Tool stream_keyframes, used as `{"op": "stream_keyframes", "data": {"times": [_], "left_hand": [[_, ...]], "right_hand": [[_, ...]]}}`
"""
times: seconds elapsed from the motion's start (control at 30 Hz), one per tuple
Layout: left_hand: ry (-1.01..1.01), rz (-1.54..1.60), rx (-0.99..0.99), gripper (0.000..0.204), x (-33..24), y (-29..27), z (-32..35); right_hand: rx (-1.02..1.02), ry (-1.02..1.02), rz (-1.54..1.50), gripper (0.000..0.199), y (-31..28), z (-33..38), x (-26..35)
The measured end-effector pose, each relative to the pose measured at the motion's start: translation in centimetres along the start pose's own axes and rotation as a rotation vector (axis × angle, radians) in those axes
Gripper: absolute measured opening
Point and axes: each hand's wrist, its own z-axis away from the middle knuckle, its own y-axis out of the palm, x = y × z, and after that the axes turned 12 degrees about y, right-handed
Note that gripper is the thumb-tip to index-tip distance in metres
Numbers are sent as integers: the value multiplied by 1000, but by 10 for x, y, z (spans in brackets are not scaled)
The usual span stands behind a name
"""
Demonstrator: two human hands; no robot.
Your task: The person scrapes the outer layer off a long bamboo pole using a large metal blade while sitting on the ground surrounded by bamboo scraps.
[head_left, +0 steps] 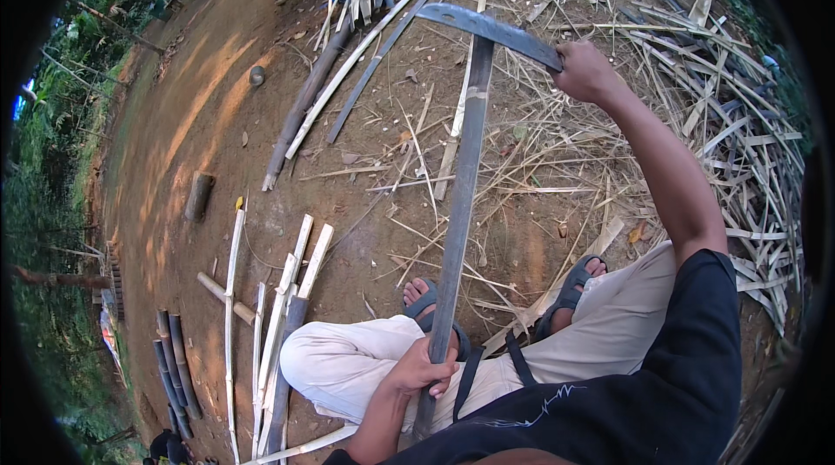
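My left hand [421, 369] is wrapped round the near end of a long dark bamboo strip [461, 195]. The strip slants up and away from my lap between my knees. In my right hand [584, 72], at the end of a stretched-out arm, is a machete [504, 32] with a broad, curved grey blade. Its blade lies across the far end of the strip and appears to touch it. The right fingers are closed round the handle, which the hand largely covers.
Split pale bamboo strips [283, 317] lie by my left knee. Dark bamboo pieces [178, 369] rest farther left. A short bamboo log [199, 196] is on the dirt. Long poles [317, 91] stretch ahead. Shavings [557, 152] and a large scrap pile [748, 152] spread to the right.
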Motion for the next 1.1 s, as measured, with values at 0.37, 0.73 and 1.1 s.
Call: {"op": "stream_keyframes", "data": {"times": [0.37,0.73,1.1], "left_hand": [[72,-56,-21,21,5,2,11],[275,-493,-398,32,19,38,2],[376,-647,-514,31,18,55,11]], "right_hand": [[26,266,-4,37,2,-14,-61],[343,273,67,49,18,19,-91],[230,170,321,42,17,36,-90]]}}
